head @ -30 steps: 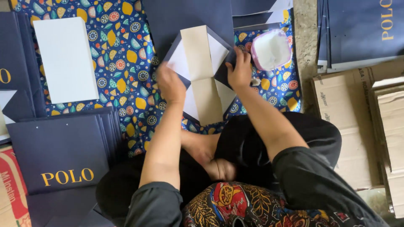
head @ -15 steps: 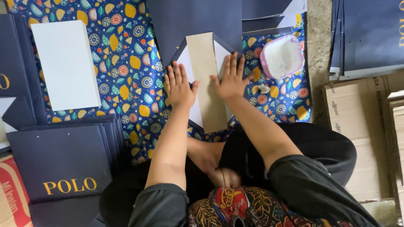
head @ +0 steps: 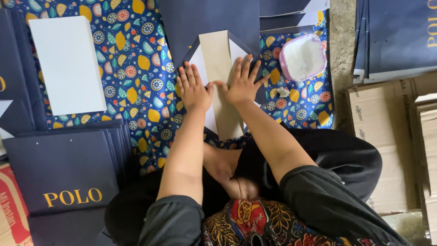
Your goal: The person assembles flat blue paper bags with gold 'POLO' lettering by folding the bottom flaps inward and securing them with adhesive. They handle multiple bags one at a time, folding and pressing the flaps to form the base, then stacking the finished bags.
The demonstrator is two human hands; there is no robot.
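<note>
Both hands are spread flat, fingers extended, holding nothing. The left hand and right hand press side by side on a tan card strip that lies along the middle of a partly folded navy paper bag, its white inner flaps showing at either edge of the strip. The palms bear down on the strip, apparently to seat it against the bag base; the thumbs nearly meet over its centre line, which spreads pressure across its width. The bag rests on a patterned cloth spread over the floor, directly ahead of the person's folded legs, so the work sits within easy reach. Just beyond and to the outside of the right hand stands a pink-rimmed tub of white paste, close enough for dipping; a small white scrap lies between tub and hand. Well out from the left hand lies a white board stack, and nearer the body on that side, a pile of finished navy bags. Flattened cartons lie well out from the right hand.
</note>
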